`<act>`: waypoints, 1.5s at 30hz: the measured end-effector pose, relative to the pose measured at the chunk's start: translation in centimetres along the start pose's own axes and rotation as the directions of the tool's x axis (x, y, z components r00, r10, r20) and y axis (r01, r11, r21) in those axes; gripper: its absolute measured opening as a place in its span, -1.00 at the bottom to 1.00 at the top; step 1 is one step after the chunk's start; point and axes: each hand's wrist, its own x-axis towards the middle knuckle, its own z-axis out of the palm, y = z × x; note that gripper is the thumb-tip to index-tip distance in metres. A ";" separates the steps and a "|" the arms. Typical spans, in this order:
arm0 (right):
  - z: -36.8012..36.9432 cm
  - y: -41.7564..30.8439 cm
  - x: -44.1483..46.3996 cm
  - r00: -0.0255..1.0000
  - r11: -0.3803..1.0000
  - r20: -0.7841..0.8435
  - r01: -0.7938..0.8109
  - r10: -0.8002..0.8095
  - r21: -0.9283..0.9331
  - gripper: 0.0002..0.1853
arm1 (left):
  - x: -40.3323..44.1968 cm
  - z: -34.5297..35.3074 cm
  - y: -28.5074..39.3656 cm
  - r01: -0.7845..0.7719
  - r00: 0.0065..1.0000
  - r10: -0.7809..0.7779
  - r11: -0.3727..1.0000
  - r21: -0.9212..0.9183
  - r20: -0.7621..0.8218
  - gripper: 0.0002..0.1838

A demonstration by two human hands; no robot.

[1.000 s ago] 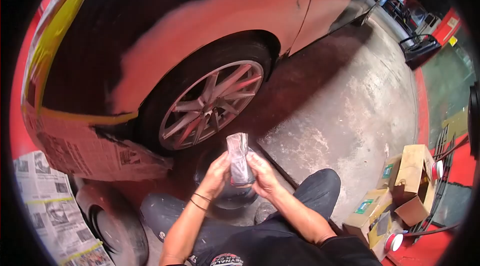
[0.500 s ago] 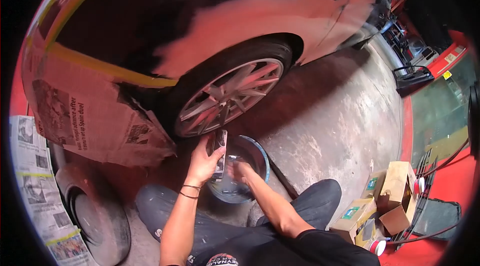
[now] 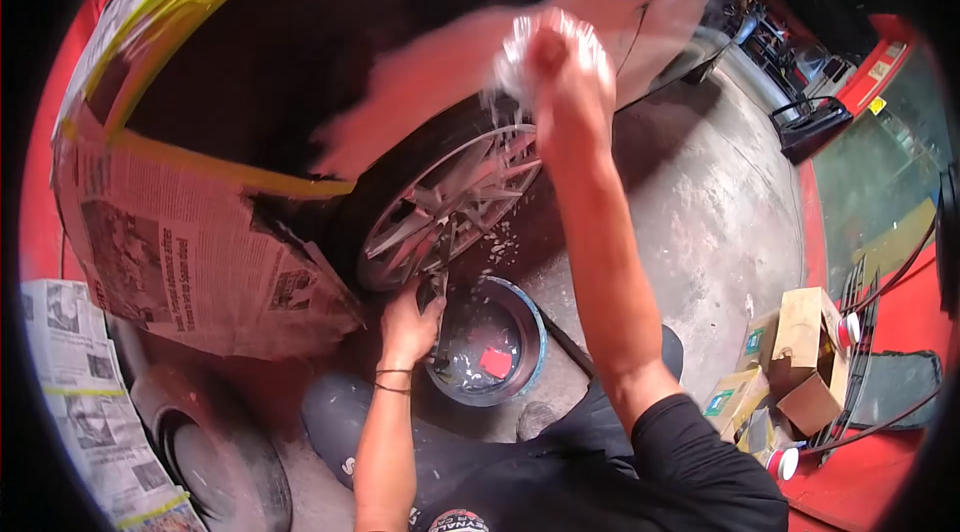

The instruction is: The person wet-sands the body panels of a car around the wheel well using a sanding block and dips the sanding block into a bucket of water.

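Observation:
My left hand [image 3: 410,327] is wrapped round a dark, narrow sanding block [image 3: 438,307], in front of the wheel [image 3: 450,194] and beside the rim of a round basin. My right hand [image 3: 568,67] is raised against the pinkish patch of the car's side [image 3: 440,62], above the wheel arch. White water splashes round it, and its fingers and anything under them are smeared by motion. Drops fall toward the floor. In the basin [image 3: 541,342], which holds water, lies a small red piece [image 3: 495,362].
Newspaper and yellow tape [image 3: 235,167] mask the car's left end. A loose tyre [image 3: 255,462] lies at the lower left. Cardboard boxes [image 3: 800,332] stand at the right near red-lidded containers [image 3: 784,463]. A black mirror [image 3: 815,129] sits at the upper right.
My right hand has moved from the basin up to the car panel, with water splashing. My left hand, which took the block alone earlier, stays low beside the basin. The red piece now shows.

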 end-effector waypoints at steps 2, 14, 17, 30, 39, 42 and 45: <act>1.9 0.4 5.8 0.871 0.873 -0.283 0.269 -0.400 -0.406 -0.63 | -0.8 0.1 0.1 -0.054 0.999 0.054 0.999 -0.003 -0.007 -0.37; -32.4 32.3 12.6 0.830 0.988 -0.540 -0.156 0.137 0.010 -0.03 | -13.6 -6.0 -0.5 0.277 0.941 -0.321 0.913 -0.298 -0.107 -0.48; -31.5 32.4 10.5 0.881 0.937 -0.392 -0.140 0.265 0.319 -0.06 | -15.3 -6.7 -0.8 0.325 0.913 -0.386 0.885 -0.334 -0.134 -0.48; -1.0 9.7 -4.1 0.932 0.575 0.086 0.288 -0.352 -0.766 -0.16 | -0.3 -2.0 3.9 -0.074 0.988 0.107 0.961 -0.268 0.110 -0.39; -13.0 22.4 -39.0 0.623 0.214 -0.042 -0.329 0.781 -0.920 -0.60 | 2.8 -1.0 0.1 0.022 0.994 -0.017 0.999 -0.041 0.104 -0.35; -14.3 27.0 -43.3 0.460 0.037 -0.023 -0.120 0.887 -0.992 -0.63 | 3.0 -1.0 -0.5 -0.047 0.991 0.069 0.982 -0.185 0.113 -0.26; -14.8 27.4 -43.2 0.497 0.106 0.026 -0.133 0.867 -0.985 -0.61 | 2.6 -0.4 -2.3 -0.097 0.981 0.146 0.942 -0.321 0.130 -0.20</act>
